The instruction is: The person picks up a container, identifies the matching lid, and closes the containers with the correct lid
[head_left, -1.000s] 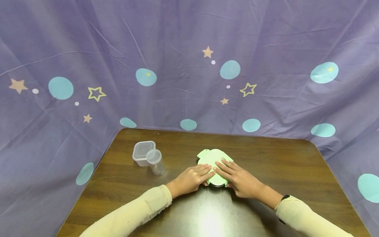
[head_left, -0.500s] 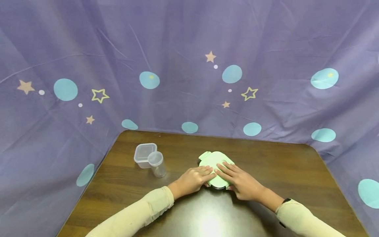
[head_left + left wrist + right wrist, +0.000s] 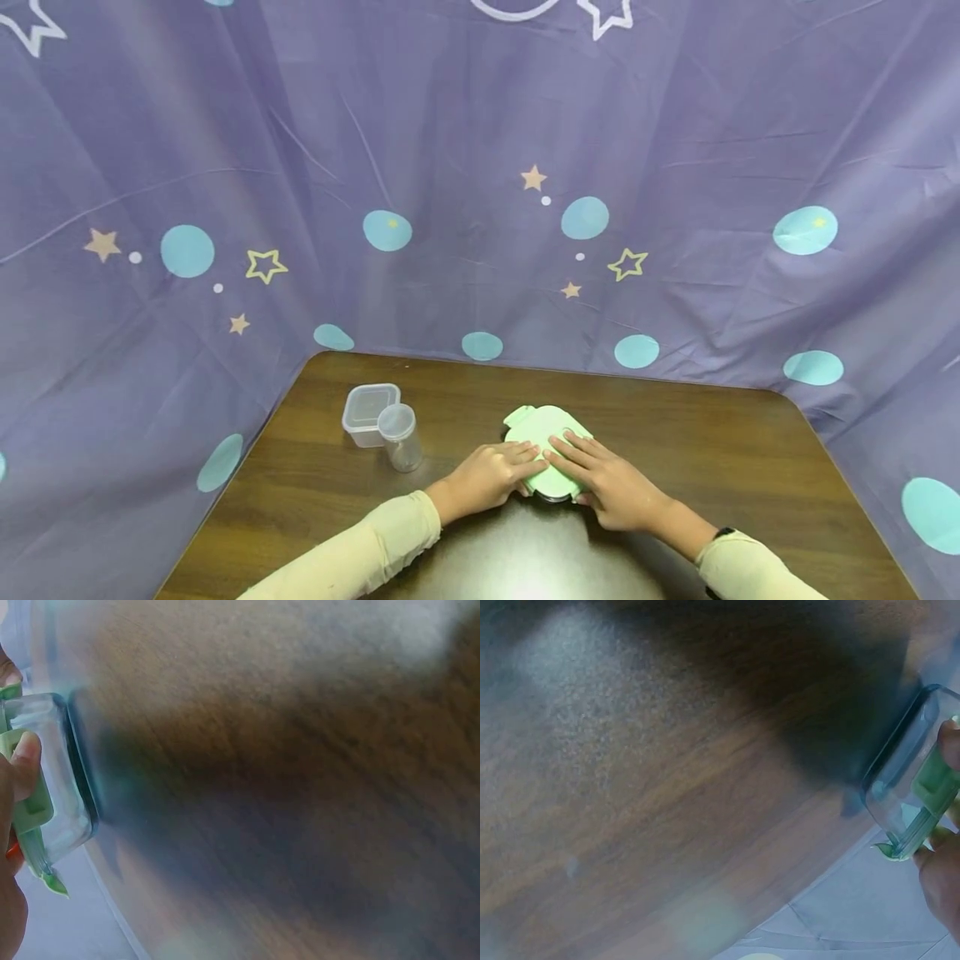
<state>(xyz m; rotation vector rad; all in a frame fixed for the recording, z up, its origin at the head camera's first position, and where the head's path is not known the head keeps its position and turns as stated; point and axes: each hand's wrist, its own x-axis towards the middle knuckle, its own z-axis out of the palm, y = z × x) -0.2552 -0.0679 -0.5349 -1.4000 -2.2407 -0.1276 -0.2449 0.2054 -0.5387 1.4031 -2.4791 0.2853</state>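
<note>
A glass food container [image 3: 66,772] with a light green snap-on lid [image 3: 534,427] stands on the table. My left hand [image 3: 489,477] grips it from the left, its fingers across the lid. In the left wrist view the left thumb presses on a green side latch [image 3: 34,812], which lies down along the glass wall. From the right, my right hand [image 3: 611,485] spreads its fingers over the lid. Its thumb is at the opposite latch [image 3: 933,784], also folded down. Another flap [image 3: 519,414] of the lid sticks outward at the far side.
Left of the hands stand a clear square plastic box [image 3: 367,404] with a lid and, in front of it, a clear round jar [image 3: 402,442]. The wooden table [image 3: 697,433] ends at a purple patterned cloth [image 3: 465,150] behind and at both sides.
The whole scene has shifted lower in the head view. Both hands keep nearly the same hold on the container's lid and sides; the box and jar stay put.
</note>
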